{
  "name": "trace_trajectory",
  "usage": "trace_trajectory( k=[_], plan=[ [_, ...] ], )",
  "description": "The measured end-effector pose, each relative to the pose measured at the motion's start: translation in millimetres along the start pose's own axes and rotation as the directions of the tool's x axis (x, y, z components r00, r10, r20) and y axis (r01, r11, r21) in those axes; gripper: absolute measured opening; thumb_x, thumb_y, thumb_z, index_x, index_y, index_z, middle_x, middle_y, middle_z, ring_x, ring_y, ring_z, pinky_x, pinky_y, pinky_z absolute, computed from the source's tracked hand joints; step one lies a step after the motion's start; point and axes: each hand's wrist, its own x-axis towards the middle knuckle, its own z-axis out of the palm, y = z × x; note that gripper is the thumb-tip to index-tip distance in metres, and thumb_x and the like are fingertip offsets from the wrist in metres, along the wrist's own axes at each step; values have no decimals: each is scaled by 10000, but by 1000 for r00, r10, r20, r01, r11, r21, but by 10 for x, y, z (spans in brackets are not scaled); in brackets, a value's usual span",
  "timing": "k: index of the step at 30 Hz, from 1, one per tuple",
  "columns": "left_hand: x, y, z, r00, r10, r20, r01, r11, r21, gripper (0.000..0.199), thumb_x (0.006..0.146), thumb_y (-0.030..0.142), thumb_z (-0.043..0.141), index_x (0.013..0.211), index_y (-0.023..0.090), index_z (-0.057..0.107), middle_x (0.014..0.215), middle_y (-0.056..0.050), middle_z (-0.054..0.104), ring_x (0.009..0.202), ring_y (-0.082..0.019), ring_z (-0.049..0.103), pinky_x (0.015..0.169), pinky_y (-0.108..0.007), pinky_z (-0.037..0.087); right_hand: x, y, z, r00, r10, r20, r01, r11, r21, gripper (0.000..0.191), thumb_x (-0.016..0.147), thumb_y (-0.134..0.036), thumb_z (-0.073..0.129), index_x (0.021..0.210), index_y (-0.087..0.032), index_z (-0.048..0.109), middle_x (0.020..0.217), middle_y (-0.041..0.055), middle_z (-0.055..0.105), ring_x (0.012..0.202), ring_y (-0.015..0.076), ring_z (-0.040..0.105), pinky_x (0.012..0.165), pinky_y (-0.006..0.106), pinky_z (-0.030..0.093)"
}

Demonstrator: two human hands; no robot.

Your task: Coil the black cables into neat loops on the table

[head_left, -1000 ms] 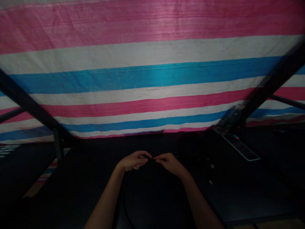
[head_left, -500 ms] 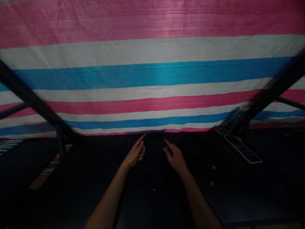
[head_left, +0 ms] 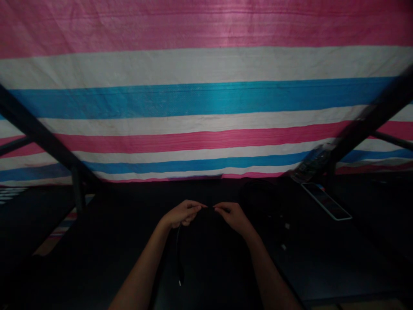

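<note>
My left hand (head_left: 184,214) is closed, thumb pressed against the index finger, over the dark tabletop. A black cable (head_left: 177,247) comes out under its palm and hangs toward me, ending in a small metal plug. Facing it, my right hand (head_left: 235,216) is pinched, its fingertips a short gap from the left ones. Whether a dark length of cable runs between the two pinches cannot be made out against the black surface.
Right of my hands lies a coil of black cable (head_left: 260,196) with pale plug ends. Beyond it are a phone (head_left: 329,202) and a clear plastic bottle (head_left: 311,164). A striped tarp (head_left: 206,101) hangs behind, between slanting dark posts.
Both hands have come closer together and drawn back toward me. The extended fingers have folded into pinches. The cable's plug end has swung left and nearer.
</note>
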Motion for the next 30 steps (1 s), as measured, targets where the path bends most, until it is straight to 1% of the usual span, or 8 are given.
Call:
trace_trajectory(
  k=[5,8,12,16,19,21,25,30],
  plan=[
    [-72,62,-208,968,157,-197,-175,981,-79,550,802,479,742,1208,142,587,574,109,347,429,-23,183,416,-189,79,31,93,-185,899,-45,-436,1,995,-100,286,893,-370,547,950,-180,753,945,94,756,896,262,700,846,382,536],
    [-69,65,-230,949,179,-259,-202,977,-63,492,804,483,729,1146,159,586,577,101,387,419,-23,196,409,-184,89,45,125,-180,868,-116,-483,42,986,-162,322,924,-352,507,1034,-164,744,1006,116,739,932,253,687,872,377,526],
    [-58,58,-150,977,108,-183,-108,994,11,501,770,536,743,1068,160,599,550,108,379,408,-29,219,397,-182,103,39,93,-45,954,-144,-265,80,968,-238,376,937,-298,487,1231,-202,701,993,107,709,836,207,666,778,335,525],
    [-119,47,-110,996,-89,-7,89,989,114,496,723,547,781,1018,182,622,543,94,424,395,-32,247,396,-178,111,-14,42,50,999,-15,34,19,994,-105,244,875,-274,589,997,-207,788,934,76,740,833,203,671,773,313,507],
    [-179,46,-120,942,-301,149,264,938,223,448,706,508,807,989,191,663,519,82,436,383,-38,240,396,-185,102,-60,36,19,923,135,360,-148,989,6,164,792,-298,679,829,-181,788,791,37,746,746,192,659,686,278,481],
    [-196,56,-129,930,-323,176,278,930,240,433,702,485,816,991,192,682,535,74,448,388,-41,245,398,-192,100,-69,39,-40,881,174,439,-204,979,22,162,763,-312,698,791,-172,775,728,16,728,683,171,631,639,256,451],
    [-178,89,-166,989,-137,64,125,979,160,427,756,547,747,896,151,674,551,90,377,420,-43,242,410,-201,127,-22,24,-156,982,142,125,-146,989,20,241,812,-374,639,778,-155,736,755,28,706,717,174,621,667,264,445],
    [-164,95,-261,1000,-5,-8,6,995,104,456,779,581,699,812,130,638,538,100,334,432,-45,217,422,-210,127,24,-22,-175,985,116,-129,-120,992,-30,303,821,-449,621,737,-165,681,711,30,656,709,183,593,632,264,416]
  ],
)
